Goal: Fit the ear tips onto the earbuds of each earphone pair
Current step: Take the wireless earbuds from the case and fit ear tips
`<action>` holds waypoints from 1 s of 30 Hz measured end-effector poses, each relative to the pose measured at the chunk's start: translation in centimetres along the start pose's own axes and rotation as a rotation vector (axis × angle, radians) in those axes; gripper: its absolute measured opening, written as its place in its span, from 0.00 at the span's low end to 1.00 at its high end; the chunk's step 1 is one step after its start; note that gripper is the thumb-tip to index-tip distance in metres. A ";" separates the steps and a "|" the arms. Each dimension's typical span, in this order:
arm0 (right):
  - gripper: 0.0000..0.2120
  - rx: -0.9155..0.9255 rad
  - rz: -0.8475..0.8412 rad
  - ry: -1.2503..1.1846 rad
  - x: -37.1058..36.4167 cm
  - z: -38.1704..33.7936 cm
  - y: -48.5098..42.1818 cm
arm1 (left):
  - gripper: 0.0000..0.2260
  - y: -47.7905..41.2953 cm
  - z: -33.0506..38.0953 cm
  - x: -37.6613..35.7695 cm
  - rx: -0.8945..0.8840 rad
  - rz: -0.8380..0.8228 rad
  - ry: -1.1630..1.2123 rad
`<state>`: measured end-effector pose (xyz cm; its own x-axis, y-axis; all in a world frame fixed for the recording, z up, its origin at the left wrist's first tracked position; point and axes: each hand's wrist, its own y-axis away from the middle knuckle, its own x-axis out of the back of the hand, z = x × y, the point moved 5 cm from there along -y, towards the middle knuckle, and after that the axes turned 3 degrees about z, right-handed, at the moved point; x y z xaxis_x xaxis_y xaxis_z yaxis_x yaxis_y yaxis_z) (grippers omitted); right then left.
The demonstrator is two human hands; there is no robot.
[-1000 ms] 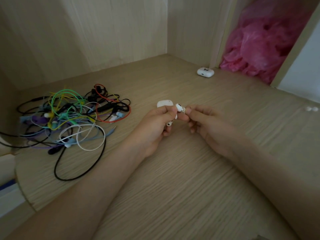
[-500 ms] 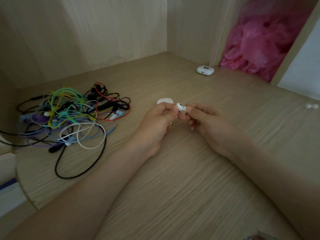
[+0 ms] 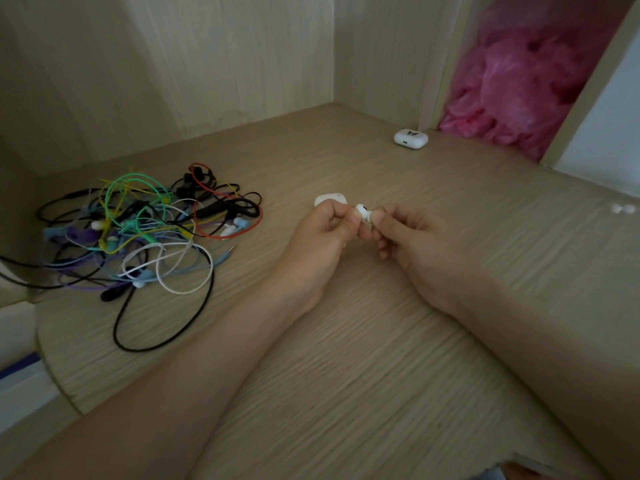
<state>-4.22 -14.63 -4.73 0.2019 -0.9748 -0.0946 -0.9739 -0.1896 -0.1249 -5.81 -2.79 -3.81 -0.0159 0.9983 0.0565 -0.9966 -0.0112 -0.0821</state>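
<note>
The white earbud [image 3: 363, 212] is sitting just above the table [image 3: 346, 358], caught between two hands that are meeting at its ends. The left hand [image 3: 322, 244] is pinching its rounded body between thumb and forefinger; the right hand [image 3: 412, 244] is pinching the opposite end, where a tip would seat, though its fingers are hiding whether a tip is there. The step is looking like the push-on itself.

The earbud is likely feeling light, hard and smooth, so it is inclined to slip. Gripping the stiff body, not the stem, is giving the firmest hold. An ear tip is soft and will fold, so it is best held by its rim and pressed on straight.

A white case [image 3: 330, 199] is lying just behind the left hand. Two loose ear tips [image 3: 621, 208] are resting well apart, at the right edge. A tangle of wired earphones [image 3: 138, 230] is sprawling to the left. A second case [image 3: 411, 137] is sitting far back, near a pink plastic bag [image 3: 526, 81].
</note>
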 end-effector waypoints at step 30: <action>0.07 0.051 0.149 0.015 0.1 -0.4 0.0 | 0.03 -0.4 -0.3 0.3 0.054 -0.009 0.013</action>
<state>-4.29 -14.77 -4.31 0.0535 -0.9934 -0.1015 -0.9864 -0.0368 -0.1601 -5.35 -2.48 -4.10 -0.0062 0.9990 0.0443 -0.9996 -0.0049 -0.0278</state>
